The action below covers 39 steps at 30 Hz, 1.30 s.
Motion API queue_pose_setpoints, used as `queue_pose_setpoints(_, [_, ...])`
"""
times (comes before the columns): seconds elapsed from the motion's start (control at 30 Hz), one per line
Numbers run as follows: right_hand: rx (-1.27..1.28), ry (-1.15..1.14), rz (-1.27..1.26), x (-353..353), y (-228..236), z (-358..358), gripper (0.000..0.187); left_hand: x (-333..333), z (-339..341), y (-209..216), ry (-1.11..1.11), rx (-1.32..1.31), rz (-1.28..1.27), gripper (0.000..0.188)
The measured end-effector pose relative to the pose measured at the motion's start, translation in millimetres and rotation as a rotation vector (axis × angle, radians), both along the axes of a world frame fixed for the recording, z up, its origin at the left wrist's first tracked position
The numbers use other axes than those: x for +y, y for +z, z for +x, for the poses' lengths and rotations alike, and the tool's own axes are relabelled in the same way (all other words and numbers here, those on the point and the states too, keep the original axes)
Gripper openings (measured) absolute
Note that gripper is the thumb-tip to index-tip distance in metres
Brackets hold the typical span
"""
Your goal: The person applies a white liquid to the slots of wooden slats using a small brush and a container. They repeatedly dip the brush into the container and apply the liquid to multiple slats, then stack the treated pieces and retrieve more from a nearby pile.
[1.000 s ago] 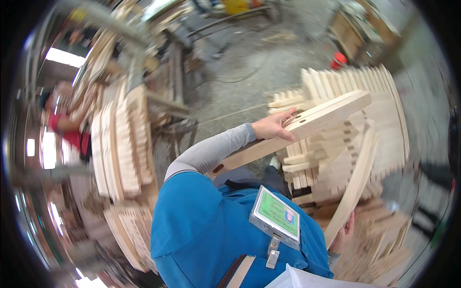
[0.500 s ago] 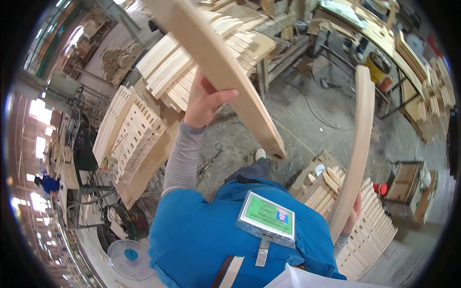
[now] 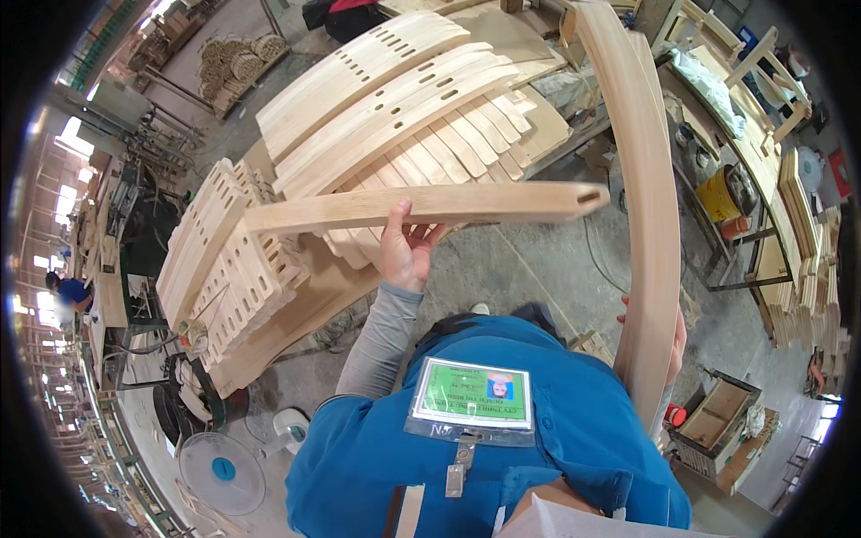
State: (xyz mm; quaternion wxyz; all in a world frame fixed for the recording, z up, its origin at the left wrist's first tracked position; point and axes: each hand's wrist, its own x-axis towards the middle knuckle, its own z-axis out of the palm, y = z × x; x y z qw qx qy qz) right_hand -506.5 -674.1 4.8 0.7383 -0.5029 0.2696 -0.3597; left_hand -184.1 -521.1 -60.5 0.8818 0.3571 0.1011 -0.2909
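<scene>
My left hand point(image 3: 410, 251) is closed round the middle of a pale wooden slat point(image 3: 377, 208), held almost level, with a slot cut in its right end. Upright on my right stands a longer, gently curved wooden rail point(image 3: 647, 224). My right hand point(image 3: 676, 336) grips this rail near its lower part, the fingers partly hidden behind the wood. Beyond the slat, a stack of curved slotted wooden boards point(image 3: 386, 99) lies over rows of plain slats. Left of my left hand is a second pile of slotted wooden pieces point(image 3: 224, 269).
A round fan point(image 3: 223, 472) stands at lower left. At right are a long workbench point(image 3: 762, 117) with wooden frames, a yellow bucket point(image 3: 715, 195) and an open wooden box point(image 3: 717, 408). A person in blue point(image 3: 70, 291) is far left; someone in red point(image 3: 352, 18) is at the top.
The slat in my left hand has swung from steeply slanted to nearly level. The rail in my right hand has come closer and higher in view. My view has turned toward the stacks on the left.
</scene>
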Motion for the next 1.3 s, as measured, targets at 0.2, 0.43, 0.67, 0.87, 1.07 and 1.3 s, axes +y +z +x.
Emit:
queue_pose_setpoints(0.2, [-0.029,0.194,-0.059,-93.6,6.5,74.6,0.094,-43.1,23.5,-11.1,0.14,0.108,-0.004,0.047])
queue_pose_setpoints(0.43, [-0.1,0.487,-0.061,-205.7,-5.6,152.7,0.096,-82.6,52.7,-14.4,0.258,0.237,0.092,0.065])
queue_pose_setpoints(0.67, [-0.028,0.645,-0.028,-277.6,-6.4,218.8,0.102,-107.3,73.5,-7.7,0.318,0.325,0.069,0.052])
queue_pose_setpoints(0.87, [0.044,0.944,-0.11,-315.1,-0.7,269.1,0.1,-138.9,92.0,6.2,0.3,0.32,0.022,0.054])
queue_pose_setpoints(1.07, [0.046,1.314,-0.332,-316.2,7.6,331.3,0.088,-124.1,70.2,25.5,0.101,0.298,-0.089,0.057])
queue_pose_setpoints(1.3, [-0.083,1.672,-0.973,-238.1,20.4,413.7,0.078,-107.6,35.0,72.7,-0.045,-0.117,-0.042,0.053])
